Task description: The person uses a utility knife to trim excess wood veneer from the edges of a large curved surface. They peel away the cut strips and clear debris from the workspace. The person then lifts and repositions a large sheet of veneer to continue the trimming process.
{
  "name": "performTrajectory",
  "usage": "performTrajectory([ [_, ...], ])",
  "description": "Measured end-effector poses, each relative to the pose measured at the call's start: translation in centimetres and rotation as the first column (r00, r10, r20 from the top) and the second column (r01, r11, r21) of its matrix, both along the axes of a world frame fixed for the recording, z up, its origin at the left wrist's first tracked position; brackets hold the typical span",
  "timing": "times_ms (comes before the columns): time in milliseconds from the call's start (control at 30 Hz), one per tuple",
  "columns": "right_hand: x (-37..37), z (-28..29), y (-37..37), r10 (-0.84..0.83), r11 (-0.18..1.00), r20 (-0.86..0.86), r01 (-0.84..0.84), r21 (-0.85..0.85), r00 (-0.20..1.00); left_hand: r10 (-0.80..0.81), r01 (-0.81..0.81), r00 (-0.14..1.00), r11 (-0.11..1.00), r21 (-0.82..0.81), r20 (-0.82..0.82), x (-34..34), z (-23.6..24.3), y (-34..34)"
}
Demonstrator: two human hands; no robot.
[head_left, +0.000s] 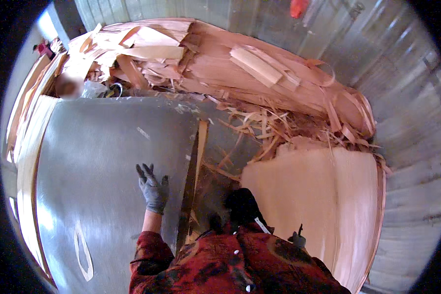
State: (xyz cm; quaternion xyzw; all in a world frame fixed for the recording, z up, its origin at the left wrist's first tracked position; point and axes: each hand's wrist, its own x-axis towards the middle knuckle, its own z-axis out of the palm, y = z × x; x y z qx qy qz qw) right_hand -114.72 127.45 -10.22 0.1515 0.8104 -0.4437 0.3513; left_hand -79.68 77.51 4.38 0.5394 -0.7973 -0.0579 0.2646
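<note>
My left hand [155,190], in a grey glove, is over the smooth grey metal tabletop [107,161] with its fingers spread and nothing in them. Whether it touches the surface I cannot tell. My right hand [297,240], also gloved, is low at my right side beside a stack of pale wood veneer sheets [299,186]. Its fingers look curled, and a thin dark piece sticks up from them, too small to name. A narrow ring-shaped scrap of veneer [83,250] lies on the tabletop at the lower left.
A long pile of reddish veneer [210,59] runs along the back, with loose strips [257,63] on top. Shredded scraps [267,122] litter the floor before it. More veneer sheets [31,171] edge the table's left side. A corrugated metal wall [402,112] curves round the right.
</note>
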Motion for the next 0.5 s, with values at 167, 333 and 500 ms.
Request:
performTrajectory([
  [167,-7.9,-11.4,-1.3,0.769,0.619,-0.42,-0.725,0.301,0.482,0.106,-0.108,0.993,0.994,0.029,0.055,-4.0,-1.6,-4.8],
  [333,-18.0,-14.7,-14.9,0.446,0.637,-0.835,-0.769,0.044,0.322,0.299,-0.353,0.843,0.935,0.039,0.447,-9.1,-3.8,-10.9],
  [500,-27.0,-3.4,-31.6,0.258,0.96,-0.011,-0.258,-0.11,0.966,0.283,-0.315,0.91,0.947,0.062,0.303,-8.8,-5.2,-11.6],
])
